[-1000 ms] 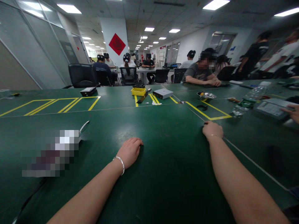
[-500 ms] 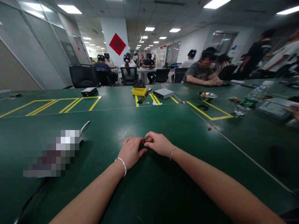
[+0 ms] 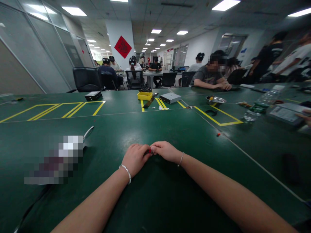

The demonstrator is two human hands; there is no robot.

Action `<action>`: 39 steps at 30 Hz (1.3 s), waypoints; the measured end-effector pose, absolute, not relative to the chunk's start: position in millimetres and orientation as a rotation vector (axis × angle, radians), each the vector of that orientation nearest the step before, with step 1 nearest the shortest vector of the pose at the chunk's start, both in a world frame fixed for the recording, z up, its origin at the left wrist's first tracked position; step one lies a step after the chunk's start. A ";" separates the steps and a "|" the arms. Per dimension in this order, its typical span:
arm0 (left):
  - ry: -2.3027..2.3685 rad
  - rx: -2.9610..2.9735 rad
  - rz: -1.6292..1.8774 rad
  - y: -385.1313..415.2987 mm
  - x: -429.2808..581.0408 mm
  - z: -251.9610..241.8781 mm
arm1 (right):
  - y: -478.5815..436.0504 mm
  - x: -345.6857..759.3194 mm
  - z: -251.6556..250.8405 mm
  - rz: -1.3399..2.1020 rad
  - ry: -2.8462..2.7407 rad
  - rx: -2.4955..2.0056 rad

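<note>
Both hands meet at the middle of the green table [image 3: 116, 132]. Between their fingertips is a small red piece [image 3: 150, 151], mostly covered; its kind cannot be made out. My left hand [image 3: 136, 157] pinches it from the left, thumb and fingers closed. From the right, my right hand [image 3: 167, 151] closes thumb and fingertips on the same spot. A tiny silvery bit shows beside the red, too small to name. Another small red piece [image 3: 218, 134] lies on the table to the right, apart from the hands.
On the left lies a blurred-out object [image 3: 58, 158] with a cord. Farther back stand a yellow tray [image 3: 144, 96], a grey metal box [image 3: 170, 97] and a black box [image 3: 93, 95]. A plastic bottle [image 3: 263, 102] lies right, near a metal bowl [image 3: 215, 99]. A person [image 3: 210, 74] sits across.
My right hand's fingers have come down and closed in on the small red piece, and my left thumb has drawn in toward it. The things on the table stay put.
</note>
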State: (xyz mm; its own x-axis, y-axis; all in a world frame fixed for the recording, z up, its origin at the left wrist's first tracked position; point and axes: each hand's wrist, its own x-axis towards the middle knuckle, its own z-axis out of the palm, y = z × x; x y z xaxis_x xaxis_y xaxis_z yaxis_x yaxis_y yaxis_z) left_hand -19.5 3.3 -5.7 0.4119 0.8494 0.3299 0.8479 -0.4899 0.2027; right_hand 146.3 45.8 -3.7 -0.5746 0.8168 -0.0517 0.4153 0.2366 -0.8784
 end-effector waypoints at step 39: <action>1.667 2.200 0.712 3.2 -21.4 -5.6 | 91.0 210.7 -2.7 0.798 -1.790 -1.643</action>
State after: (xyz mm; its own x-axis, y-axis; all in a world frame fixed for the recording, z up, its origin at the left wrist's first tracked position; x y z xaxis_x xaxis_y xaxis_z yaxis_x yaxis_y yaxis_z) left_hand -21.4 3.2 -5.6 0.2083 0.9554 0.2094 0.8118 -0.2883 0.5078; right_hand 210.7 91.0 -2.7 -0.0772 0.9968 0.0184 0.6531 0.0645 -0.7545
